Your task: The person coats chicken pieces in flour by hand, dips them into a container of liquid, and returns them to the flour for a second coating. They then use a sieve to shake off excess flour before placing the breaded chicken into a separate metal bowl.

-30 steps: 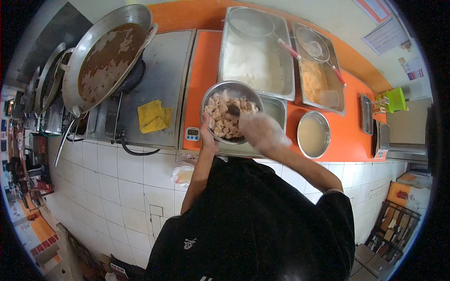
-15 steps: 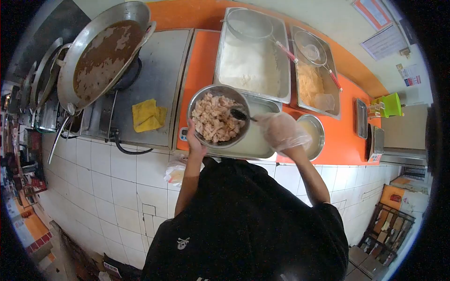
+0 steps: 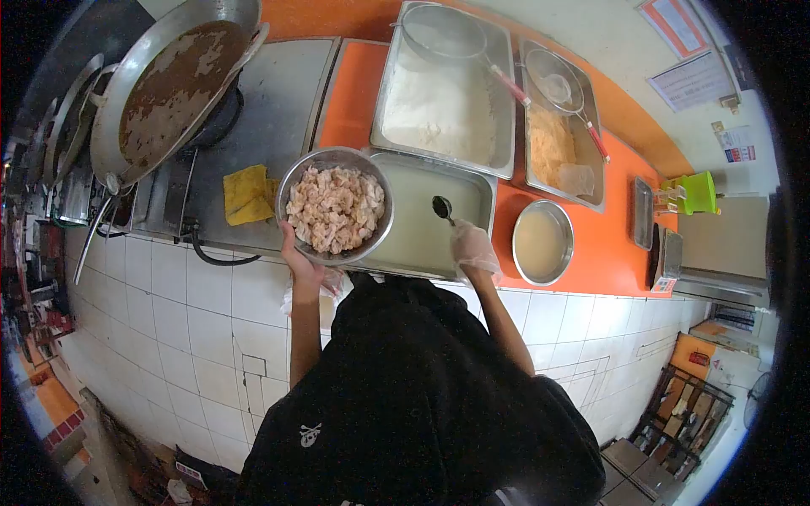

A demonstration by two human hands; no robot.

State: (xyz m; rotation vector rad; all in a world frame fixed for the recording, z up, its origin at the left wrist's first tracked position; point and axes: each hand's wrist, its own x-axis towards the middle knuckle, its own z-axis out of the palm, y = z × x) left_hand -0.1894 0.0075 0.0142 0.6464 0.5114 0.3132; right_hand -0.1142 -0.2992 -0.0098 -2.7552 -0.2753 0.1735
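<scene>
Orange counter [image 3: 612,232]: a long surface on which we see trays and bowls standing.
Wok [image 3: 148,46]: broad, steel, holding brown liquid [image 3: 181,93]; it stands at far left, well apart from both hands.
Powder tray [image 3: 504,114]: deep, steel, spread with white powder [image 3: 439,105]; a strainer [image 3: 443,34] lies across its far end.
Shallow tray [image 3: 492,198]: holds pale, milky liquid [image 3: 413,240]; we find its left part covered by the meat bowl.
Crumb tray [image 3: 596,181]: contains orange crumbs [image 3: 550,143], a second strainer [image 3: 554,80] above them and a clear cup [image 3: 578,179] at the near end.
Meat bowl [image 3: 371,244]: round, steel, heaped with pale meat pieces [image 3: 332,207]; it lies touching the left hand, beyond it and to its right, and well apart from the right hand.
Batter-coloured bowl [image 3: 567,257]: on the counter, near the right hand, to its right.
Yellow cloth [image 3: 245,196]: folded, just left of the meat bowl.
Left hand [image 3: 301,255]: bare, curled about the meat bowl's lower left side; its underlying fingers are hidden from us.
Right hand [image 3: 474,246]: in a clear glove, over the shallow tray's right end, apparently pinching the spoon's handle, though the plastic obscures the fingers.
Spoon [image 3: 442,207]: dark, extending from the right hand over the shallow tray.
</scene>
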